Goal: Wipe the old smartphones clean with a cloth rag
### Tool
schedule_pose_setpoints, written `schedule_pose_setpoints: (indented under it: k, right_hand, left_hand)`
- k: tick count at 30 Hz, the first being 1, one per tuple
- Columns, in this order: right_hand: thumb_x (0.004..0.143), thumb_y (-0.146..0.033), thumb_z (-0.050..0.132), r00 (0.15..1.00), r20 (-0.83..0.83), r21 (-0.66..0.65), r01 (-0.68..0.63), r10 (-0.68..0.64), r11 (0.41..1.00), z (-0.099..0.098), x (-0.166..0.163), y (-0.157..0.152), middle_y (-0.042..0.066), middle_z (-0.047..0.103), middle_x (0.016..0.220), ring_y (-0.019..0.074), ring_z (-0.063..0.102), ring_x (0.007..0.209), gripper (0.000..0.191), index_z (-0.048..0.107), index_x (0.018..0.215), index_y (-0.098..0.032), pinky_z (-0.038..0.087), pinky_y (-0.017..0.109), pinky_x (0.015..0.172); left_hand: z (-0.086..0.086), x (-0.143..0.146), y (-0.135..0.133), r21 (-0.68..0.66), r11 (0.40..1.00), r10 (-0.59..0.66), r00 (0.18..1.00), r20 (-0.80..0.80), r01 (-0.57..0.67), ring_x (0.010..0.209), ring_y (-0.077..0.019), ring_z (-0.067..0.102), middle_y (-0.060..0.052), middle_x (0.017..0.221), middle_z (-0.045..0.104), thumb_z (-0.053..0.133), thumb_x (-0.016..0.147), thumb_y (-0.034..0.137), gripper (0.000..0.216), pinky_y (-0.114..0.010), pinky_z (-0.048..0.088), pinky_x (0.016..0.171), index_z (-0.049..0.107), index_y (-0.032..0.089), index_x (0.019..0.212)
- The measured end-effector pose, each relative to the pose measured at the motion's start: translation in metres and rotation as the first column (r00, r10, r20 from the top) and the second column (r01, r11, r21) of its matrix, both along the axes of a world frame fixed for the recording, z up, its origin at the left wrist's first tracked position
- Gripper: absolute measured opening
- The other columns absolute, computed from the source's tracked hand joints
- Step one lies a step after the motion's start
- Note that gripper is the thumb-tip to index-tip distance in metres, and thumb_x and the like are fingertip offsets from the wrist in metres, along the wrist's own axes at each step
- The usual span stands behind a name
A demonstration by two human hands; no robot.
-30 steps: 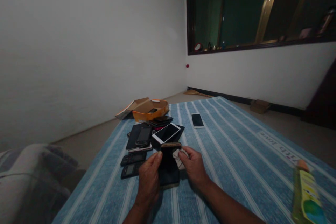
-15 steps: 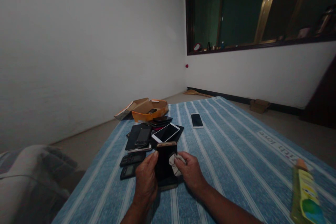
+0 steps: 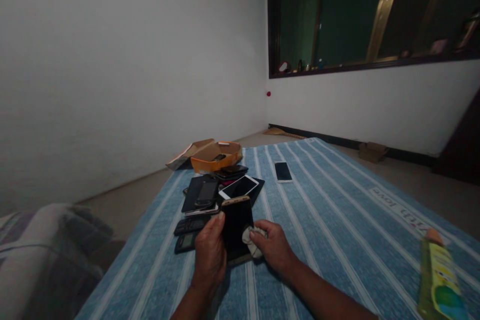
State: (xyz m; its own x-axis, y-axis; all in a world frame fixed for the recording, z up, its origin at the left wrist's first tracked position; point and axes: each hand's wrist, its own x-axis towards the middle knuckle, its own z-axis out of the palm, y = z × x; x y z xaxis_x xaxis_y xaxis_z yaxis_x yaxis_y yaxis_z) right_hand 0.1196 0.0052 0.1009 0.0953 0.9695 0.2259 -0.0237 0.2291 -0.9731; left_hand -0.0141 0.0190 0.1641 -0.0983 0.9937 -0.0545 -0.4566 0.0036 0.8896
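Observation:
My left hand [image 3: 210, 249] grips the left edge of a dark-screened smartphone [image 3: 236, 222], thumb along its side, and tilts it up above the striped cloth. A crumpled white cloth [image 3: 252, 241] is pinched in my right hand [image 3: 275, 246] and pressed against the lower right of the screen. Just beyond the phone lies a white smartphone [image 3: 239, 188] on a dark flat device. Left of my left hand are two keypad phones [image 3: 190, 225], partly covered by that hand. Another white phone [image 3: 282, 172] lies apart, farther off to the right.
A blue striped cloth [image 3: 326, 240] covers the surface. An open orange box [image 3: 217, 160] stands at the far left, beside stacked phones [image 3: 206, 194]. At right lies a yellow-green bottle [image 3: 442, 280]. A wrapped bundle [image 3: 48, 260] sits at lower left.
The white cloth in my right hand has moved slightly down the phone's screen. The phone's top has tipped a little to the left and up. The view has shifted slightly.

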Motion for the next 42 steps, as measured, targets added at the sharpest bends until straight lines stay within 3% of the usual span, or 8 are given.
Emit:
schedule_pose_setpoints:
  k: [5,10,16,24,34,42]
  right_hand:
    - [0.077,-0.030,0.062,0.994,0.103,0.088,0.012,-0.021,0.996,0.008,0.014,0.001,-0.002,0.060,0.062,0.0128,0.053,0.060,0.016,0.070,0.071,-0.017,0.041,0.023,0.057]
    - [0.080,-0.028,0.059,0.971,0.234,0.161,0.005,-0.043,0.987,0.012,0.027,0.002,-0.001,0.062,0.065,0.0143,0.056,0.063,0.017,0.070,0.073,-0.018,0.041,0.025,0.060]
    - [0.080,-0.026,0.057,0.944,0.326,0.173,-0.005,-0.052,0.985,0.013,0.032,0.004,0.001,0.066,0.073,0.0170,0.061,0.070,0.017,0.071,0.078,-0.017,0.043,0.028,0.068]
    - [0.080,-0.031,0.062,0.976,0.212,0.160,0.021,-0.055,0.987,0.013,0.025,0.002,0.001,0.068,0.074,0.0162,0.060,0.070,0.018,0.073,0.082,-0.017,0.045,0.028,0.067]
    - [0.079,-0.036,0.064,0.992,0.039,0.166,0.111,-0.119,0.980,0.042,0.017,-0.002,0.004,0.071,0.081,0.0186,0.064,0.076,0.024,0.073,0.089,-0.016,0.048,0.029,0.070]
    - [0.077,-0.039,0.064,0.994,0.082,0.091,0.071,-0.078,0.993,0.026,0.013,-0.002,0.001,0.066,0.072,0.0159,0.059,0.067,0.026,0.072,0.084,-0.015,0.045,0.027,0.065]
  left_hand:
    - [-0.005,-0.003,0.004,0.018,1.000,0.007,1.000,0.017,-0.007,0.080,-0.0249,0.070,-0.006,0.079,0.077,0.089,0.054,0.046,0.048,-0.030,0.055,0.067,0.075,0.012,0.084]
    - [0.002,-0.004,0.002,-0.005,0.998,-0.057,0.998,0.018,0.057,0.076,-0.0233,0.071,-0.007,0.079,0.077,0.087,0.057,0.049,0.046,-0.027,0.052,0.060,0.075,0.014,0.085]
    - [0.005,-0.005,0.000,-0.003,0.998,-0.068,0.998,-0.003,0.068,0.070,-0.0201,0.069,-0.004,0.076,0.076,0.088,0.057,0.048,0.044,-0.025,0.051,0.058,0.076,0.015,0.083]
    - [0.011,-0.006,0.000,0.022,0.995,-0.093,0.994,-0.057,0.094,0.070,-0.0182,0.066,-0.005,0.077,0.076,0.088,0.058,0.050,0.046,-0.025,0.051,0.061,0.077,0.012,0.082]
    - [0.007,0.004,-0.009,0.061,0.985,-0.161,0.986,-0.046,0.163,0.077,-0.0230,0.071,-0.006,0.079,0.077,0.088,0.059,0.050,0.047,-0.029,0.055,0.068,0.078,0.013,0.087]
    - [0.005,0.007,-0.006,0.051,0.995,-0.092,0.994,0.056,0.089,0.075,-0.0237,0.071,-0.006,0.075,0.076,0.090,0.057,0.046,0.045,-0.028,0.056,0.061,0.077,0.012,0.083]
